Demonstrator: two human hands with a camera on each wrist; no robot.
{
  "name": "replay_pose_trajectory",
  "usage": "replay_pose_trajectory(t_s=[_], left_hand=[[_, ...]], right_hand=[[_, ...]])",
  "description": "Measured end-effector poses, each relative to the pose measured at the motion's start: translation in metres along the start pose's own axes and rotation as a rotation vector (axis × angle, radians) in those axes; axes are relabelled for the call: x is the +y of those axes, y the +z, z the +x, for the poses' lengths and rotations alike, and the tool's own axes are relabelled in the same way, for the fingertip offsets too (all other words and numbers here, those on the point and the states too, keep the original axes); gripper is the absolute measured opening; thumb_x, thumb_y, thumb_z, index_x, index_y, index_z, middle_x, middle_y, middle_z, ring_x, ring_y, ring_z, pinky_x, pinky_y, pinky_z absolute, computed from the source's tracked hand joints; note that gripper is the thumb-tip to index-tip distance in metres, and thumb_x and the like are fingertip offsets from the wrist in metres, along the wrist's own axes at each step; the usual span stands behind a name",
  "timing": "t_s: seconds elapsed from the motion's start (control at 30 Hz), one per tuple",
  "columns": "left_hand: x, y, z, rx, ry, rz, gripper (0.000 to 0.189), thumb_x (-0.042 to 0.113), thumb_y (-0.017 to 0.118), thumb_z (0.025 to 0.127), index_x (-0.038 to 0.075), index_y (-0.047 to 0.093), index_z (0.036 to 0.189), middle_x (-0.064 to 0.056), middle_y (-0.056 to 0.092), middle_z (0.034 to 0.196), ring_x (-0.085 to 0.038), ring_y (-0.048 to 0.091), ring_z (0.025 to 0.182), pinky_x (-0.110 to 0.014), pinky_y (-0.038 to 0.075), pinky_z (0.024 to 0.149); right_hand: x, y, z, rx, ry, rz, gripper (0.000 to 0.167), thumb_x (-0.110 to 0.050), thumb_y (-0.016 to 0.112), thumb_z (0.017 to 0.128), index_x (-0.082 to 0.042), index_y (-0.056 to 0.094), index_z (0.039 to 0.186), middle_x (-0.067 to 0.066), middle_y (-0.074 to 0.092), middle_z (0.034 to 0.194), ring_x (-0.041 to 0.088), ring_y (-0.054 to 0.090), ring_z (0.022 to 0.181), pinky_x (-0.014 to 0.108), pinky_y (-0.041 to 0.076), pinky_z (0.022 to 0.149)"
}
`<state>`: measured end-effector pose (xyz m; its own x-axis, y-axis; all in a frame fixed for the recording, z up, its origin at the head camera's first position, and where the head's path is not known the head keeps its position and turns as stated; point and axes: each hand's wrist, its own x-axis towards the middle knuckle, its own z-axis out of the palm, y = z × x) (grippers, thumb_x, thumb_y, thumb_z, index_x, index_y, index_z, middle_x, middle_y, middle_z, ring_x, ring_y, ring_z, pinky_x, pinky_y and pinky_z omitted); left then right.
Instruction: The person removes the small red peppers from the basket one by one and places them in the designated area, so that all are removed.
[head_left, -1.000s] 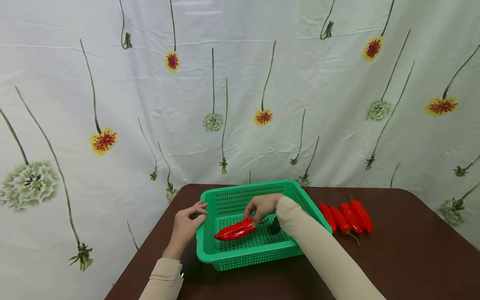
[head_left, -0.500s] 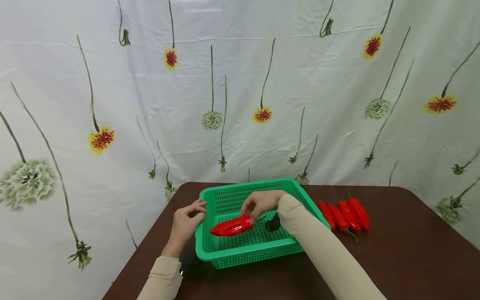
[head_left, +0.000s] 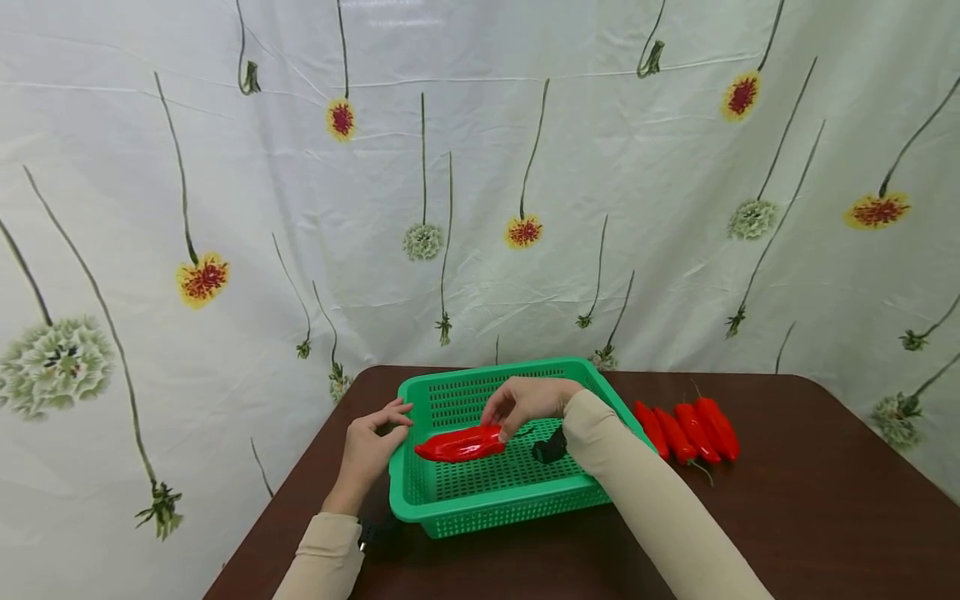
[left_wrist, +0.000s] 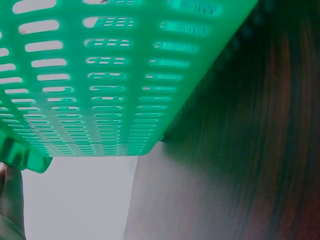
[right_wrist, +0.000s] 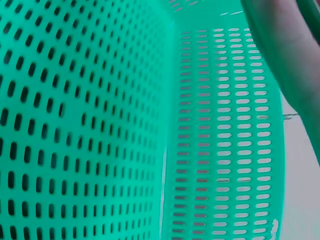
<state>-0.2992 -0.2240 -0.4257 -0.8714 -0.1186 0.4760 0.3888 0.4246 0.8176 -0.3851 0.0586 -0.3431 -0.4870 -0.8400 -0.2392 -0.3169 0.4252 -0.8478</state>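
My right hand [head_left: 528,402] pinches a long, glossy red chili pepper [head_left: 457,445] near its stem end, over the inside of the green plastic basket [head_left: 517,506]. The pepper lies nearly level, with its tip pointing left. At the basket's left rim, my left hand [head_left: 375,442] holds on with bent fingers and the thumb close to them. The left wrist view shows part of that hand [left_wrist: 11,200] right at the rim. In the right wrist view, a blurred part of my right hand [right_wrist: 295,55] shows at the upper right, but the pepper is hidden.
Several more red chili peppers [head_left: 697,429] lie side by side on the dark brown table [head_left: 810,500], just right of the basket. A white curtain [head_left: 480,183] printed with flowers hangs behind the table. Below my right wrist is a black wrist camera [head_left: 550,447].
My right hand has lifted the chili pepper somewhat and shifted it a little to the left. My left hand stays at the basket's rim.
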Motion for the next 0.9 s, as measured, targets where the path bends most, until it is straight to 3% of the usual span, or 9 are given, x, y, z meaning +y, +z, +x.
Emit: replay_pose_trajectory(t_s=[0.07, 0.3, 0.5, 0.9], left_hand=[[0.000, 0.000, -0.001, 0.000, 0.003, 0.001, 0.016, -0.008, 0.060, 0.089, -0.006, 0.075, 0.093, -0.019, 0.068, 0.127, -0.033, 0.053, 0.137, -0.011, 0.048, 0.089], [-0.001, 0.000, -0.001, 0.012, 0.020, -0.018, 0.016, -0.006, 0.061, 0.088, -0.002, 0.076, 0.090, -0.016, 0.071, 0.125, -0.030, 0.054, 0.136, -0.013, 0.052, 0.086], [-0.001, -0.001, 0.000, 0.015, 0.016, -0.004, 0.015, -0.005, 0.062, 0.088, -0.003, 0.076, 0.091, -0.015, 0.071, 0.125, -0.030, 0.054, 0.136, -0.013, 0.051, 0.089], [-0.002, -0.001, -0.002, 0.016, -0.002, -0.009, 0.014, -0.004, 0.062, 0.088, -0.003, 0.076, 0.093, -0.014, 0.071, 0.126, -0.028, 0.053, 0.137, -0.019, 0.051, 0.097]], right_hand=[[-0.002, 0.001, -0.003, 0.022, 0.006, 0.019, 0.030, 0.001, 0.074, 0.085, 0.001, 0.072, 0.114, 0.003, 0.075, 0.102, 0.014, 0.069, 0.090, 0.050, 0.056, 0.095], [-0.007, 0.003, -0.013, 0.149, 0.032, 0.044, 0.029, -0.003, 0.075, 0.085, -0.001, 0.072, 0.113, 0.007, 0.073, 0.101, 0.016, 0.067, 0.090, 0.037, 0.058, 0.086], [-0.010, 0.006, -0.024, 0.286, 0.025, 0.114, 0.034, -0.006, 0.074, 0.087, -0.002, 0.068, 0.120, 0.011, 0.070, 0.115, 0.019, 0.067, 0.097, 0.042, 0.056, 0.093], [-0.013, 0.003, -0.050, 0.407, -0.057, 0.225, 0.036, -0.007, 0.069, 0.091, 0.002, 0.065, 0.126, 0.016, 0.066, 0.125, 0.021, 0.067, 0.102, 0.035, 0.057, 0.089]])
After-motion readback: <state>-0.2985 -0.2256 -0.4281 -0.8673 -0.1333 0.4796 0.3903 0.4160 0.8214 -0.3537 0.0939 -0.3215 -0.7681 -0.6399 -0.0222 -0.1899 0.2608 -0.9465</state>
